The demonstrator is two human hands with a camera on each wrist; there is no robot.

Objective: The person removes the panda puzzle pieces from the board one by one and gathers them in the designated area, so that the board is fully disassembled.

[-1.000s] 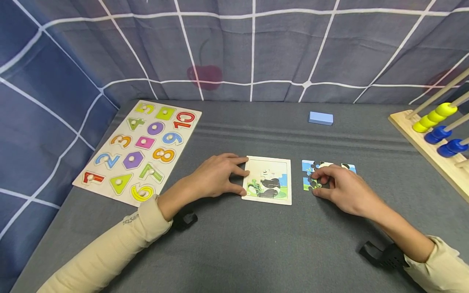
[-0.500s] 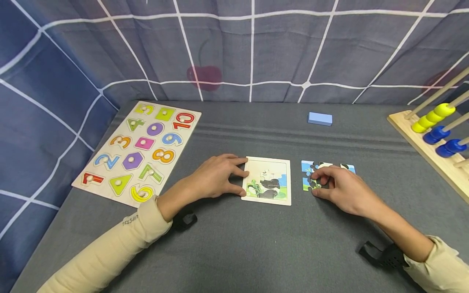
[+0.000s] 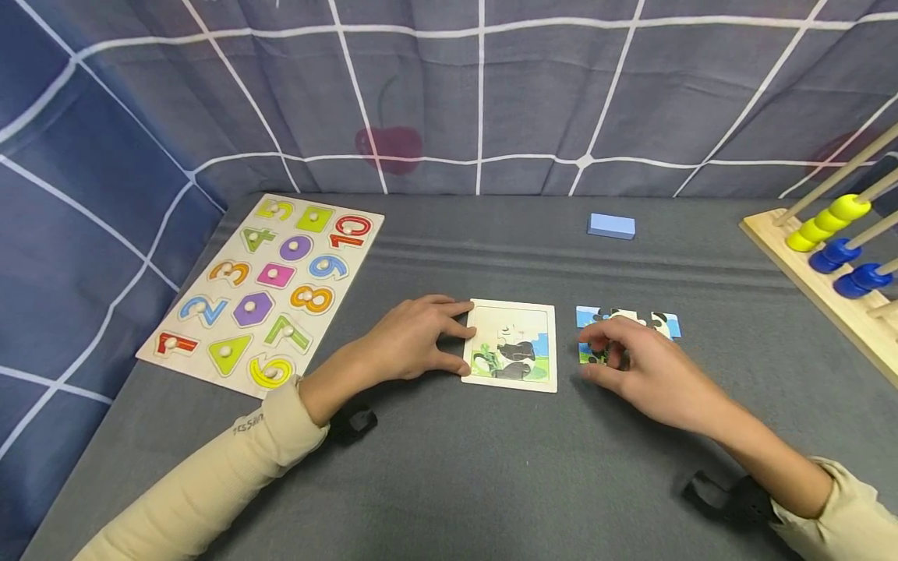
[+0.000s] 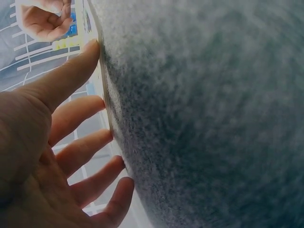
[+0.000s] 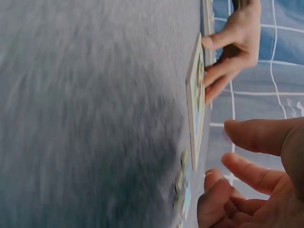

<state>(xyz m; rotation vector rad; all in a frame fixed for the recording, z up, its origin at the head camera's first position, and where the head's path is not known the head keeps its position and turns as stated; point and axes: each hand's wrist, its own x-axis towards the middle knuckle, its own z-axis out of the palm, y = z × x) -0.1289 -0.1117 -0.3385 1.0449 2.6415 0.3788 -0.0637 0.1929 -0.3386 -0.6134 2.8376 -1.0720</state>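
In the head view a small wooden puzzle board [image 3: 484, 321] lies flat, with several panda picture pieces set in its lower and right parts. My left hand [image 3: 417, 340] touches the board's left edge with its thumb and fingertips, the fingers spread. Right of the board, loose panda puzzle pieces [image 3: 665, 325] lie close together on the cloth. My right hand [image 3: 652, 372] hovers above them and partly hides them. In the right wrist view its thumb and index finger stand apart with nothing between them, and the other fingers curl loosely.
At the left lies a number-and-shape peg board [image 3: 276, 273]. A blue block [image 3: 611, 226] sits behind the loose pieces. On the right stands a wooden bead frame [image 3: 807, 261] with yellow and blue beads. A checked curtain [image 3: 449, 93] hangs at the back.
My right hand has come off the loose puzzle pieces and shifted slightly left, toward the board, its fingers holding nothing. My left hand stays at the board's edge.
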